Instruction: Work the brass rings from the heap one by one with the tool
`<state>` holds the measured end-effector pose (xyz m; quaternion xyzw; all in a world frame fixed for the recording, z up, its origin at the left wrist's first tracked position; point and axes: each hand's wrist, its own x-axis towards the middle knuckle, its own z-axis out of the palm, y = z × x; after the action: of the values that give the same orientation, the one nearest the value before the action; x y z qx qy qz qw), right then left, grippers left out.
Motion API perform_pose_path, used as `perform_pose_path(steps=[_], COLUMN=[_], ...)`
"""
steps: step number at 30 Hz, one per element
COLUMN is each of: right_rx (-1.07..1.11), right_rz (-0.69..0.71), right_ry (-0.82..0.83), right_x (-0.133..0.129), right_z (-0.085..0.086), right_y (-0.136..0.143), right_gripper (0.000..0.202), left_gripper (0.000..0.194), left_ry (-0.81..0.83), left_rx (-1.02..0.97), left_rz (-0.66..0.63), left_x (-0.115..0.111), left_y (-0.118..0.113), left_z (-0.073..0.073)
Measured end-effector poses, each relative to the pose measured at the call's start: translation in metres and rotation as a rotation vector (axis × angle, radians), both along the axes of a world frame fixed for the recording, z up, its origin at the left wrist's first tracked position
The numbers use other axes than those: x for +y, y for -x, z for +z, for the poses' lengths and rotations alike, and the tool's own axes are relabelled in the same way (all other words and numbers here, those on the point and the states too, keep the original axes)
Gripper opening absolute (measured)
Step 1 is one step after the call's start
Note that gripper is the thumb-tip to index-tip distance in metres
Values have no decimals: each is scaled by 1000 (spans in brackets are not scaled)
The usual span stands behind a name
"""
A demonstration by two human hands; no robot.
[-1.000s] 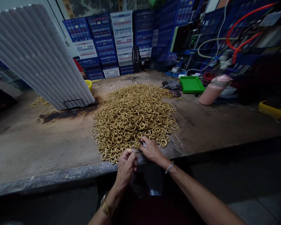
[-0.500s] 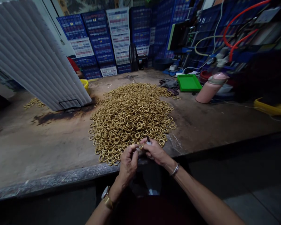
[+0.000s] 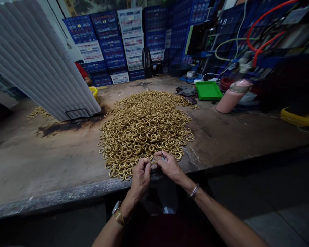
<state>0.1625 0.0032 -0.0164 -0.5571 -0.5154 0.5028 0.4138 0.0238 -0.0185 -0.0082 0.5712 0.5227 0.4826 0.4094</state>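
Observation:
A wide heap of gold-coloured rings (image 3: 146,123) lies on the worktop (image 3: 74,161). At its near edge, my left hand (image 3: 141,174) is closed, thumb and forefinger pinched on a small ring (image 3: 152,162). Just to the right, my right hand (image 3: 170,167) is closed too, its fingertips at the same ring. A small dark-tipped tool shows between the right fingers, mostly hidden by them. The two hands are close together over the front edge of the worktop.
A white corrugated panel (image 3: 43,58) leans at the left in a wire stand. Behind are stacked blue and white crates (image 3: 134,44) and a yellow container (image 3: 94,93). On the right are a green tray (image 3: 208,91) and a pink bottle (image 3: 233,96). A person's red sleeve shows behind the panel.
My right hand has turned slightly, and the tool in its fingers is less visible. Both hands still meet at the heap's near edge.

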Motion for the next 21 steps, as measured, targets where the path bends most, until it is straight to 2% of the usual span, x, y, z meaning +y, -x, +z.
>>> perform_pose_path(steps=[4,8,12,15,21], right_rx=[-76,-135,-164,-147,-27], right_rz=[-18,-69,26,99,65], right_ry=[-34,-132,-257,-231,-97], right_x=[1,-1,-5,-5,-3], right_z=[-7,-3,5,6,-1], right_y=[-2,-4,3,10,13], right_gripper=[27,28,22,18,25], left_gripper=[8,9,8,9,19], left_ry=[4,17,8,45,206], left_rx=[4,-1,20,-59,-208], left_rz=[18,15,9,-10,-92], left_x=[2,2,1,0,-1], left_y=[3,5,3,0,0], left_z=[-4,-8,-6,-1,7])
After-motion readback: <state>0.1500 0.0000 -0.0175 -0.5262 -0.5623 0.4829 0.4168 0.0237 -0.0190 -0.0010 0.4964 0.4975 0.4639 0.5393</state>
